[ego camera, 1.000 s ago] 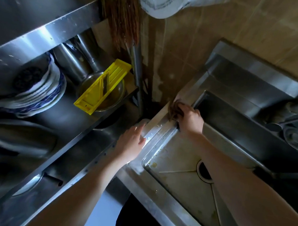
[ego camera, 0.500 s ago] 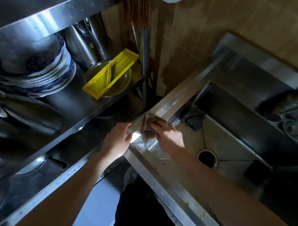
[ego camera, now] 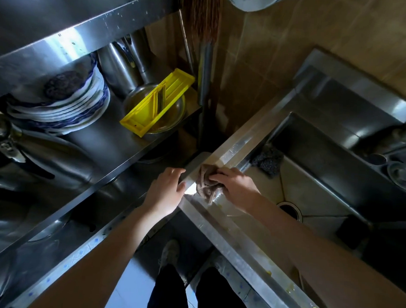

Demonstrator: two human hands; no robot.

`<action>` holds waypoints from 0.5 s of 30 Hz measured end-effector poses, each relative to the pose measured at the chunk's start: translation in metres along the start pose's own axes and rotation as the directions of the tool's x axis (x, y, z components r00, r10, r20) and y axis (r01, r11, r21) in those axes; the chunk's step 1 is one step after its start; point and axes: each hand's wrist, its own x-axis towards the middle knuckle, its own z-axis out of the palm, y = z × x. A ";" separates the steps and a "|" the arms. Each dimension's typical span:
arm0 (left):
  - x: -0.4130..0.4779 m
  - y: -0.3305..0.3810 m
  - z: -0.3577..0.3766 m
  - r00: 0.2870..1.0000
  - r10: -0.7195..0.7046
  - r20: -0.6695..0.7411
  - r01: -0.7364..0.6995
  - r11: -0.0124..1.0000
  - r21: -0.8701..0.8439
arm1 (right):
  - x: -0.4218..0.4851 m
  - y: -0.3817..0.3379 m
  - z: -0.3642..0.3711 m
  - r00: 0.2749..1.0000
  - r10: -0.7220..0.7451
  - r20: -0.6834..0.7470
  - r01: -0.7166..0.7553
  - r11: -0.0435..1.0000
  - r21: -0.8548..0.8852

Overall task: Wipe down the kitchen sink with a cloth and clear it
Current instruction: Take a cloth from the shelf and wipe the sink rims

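Note:
A steel kitchen sink [ego camera: 248, 141] fills the right half of the head view, its drain [ego camera: 290, 208] near the middle. My right hand [ego camera: 236, 186] presses a crumpled brown cloth [ego camera: 206, 181] onto the sink's near left corner rim. My left hand [ego camera: 167, 190] rests flat on the outer edge of that same corner, fingers apart, holding nothing. A dark scouring pad [ego camera: 267, 160] lies inside the basin against the left wall. Yellowish specks sit on the front rim.
A steel shelf rack [ego camera: 119, 139] stands left of the sink, holding stacked blue-and-white plates [ego camera: 68, 105], a yellow slicer [ego camera: 156, 102] on a metal bowl, and steel pots. A broom [ego camera: 205, 18] leans in the corner. Small containers [ego camera: 399, 171] sit at the sink's right.
My right hand has drawn the cloth along the left rim from the far corner to the near corner. The left hand has stayed on the corner edge. The view shifted slightly.

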 end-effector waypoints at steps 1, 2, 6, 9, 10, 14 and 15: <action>0.001 0.000 -0.001 1.000 0.011 0.011 -0.011 1.000 0.006 | 0.005 0.000 -0.006 0.996 0.051 0.078 -0.054 0.998 0.038; 0.002 -0.001 -0.002 0.999 0.020 0.025 -0.020 1.000 0.010 | 0.009 -0.002 -0.013 0.982 0.097 0.163 -0.107 0.993 0.057; 0.007 -0.001 -0.005 0.996 0.062 0.069 -0.063 0.998 0.012 | 0.016 -0.018 -0.027 0.917 0.166 0.364 -0.160 0.986 -0.046; 0.010 0.000 -0.007 0.992 0.106 0.071 -0.107 0.994 0.002 | 0.011 -0.032 -0.029 0.858 0.237 0.455 -0.254 0.967 -0.024; 0.011 0.000 -0.007 0.989 0.127 0.072 -0.128 0.992 0.008 | 0.009 -0.037 -0.029 0.843 0.257 0.473 -0.294 0.956 0.004; 0.013 0.000 -0.005 0.977 0.176 0.121 -0.180 0.983 0.024 | -0.002 -0.055 -0.022 0.809 0.394 0.437 -0.454 0.890 0.038; 0.013 0.000 -0.004 0.973 0.186 0.137 -0.191 0.981 0.024 | -0.006 -0.060 -0.020 0.798 0.442 0.410 -0.505 0.861 0.056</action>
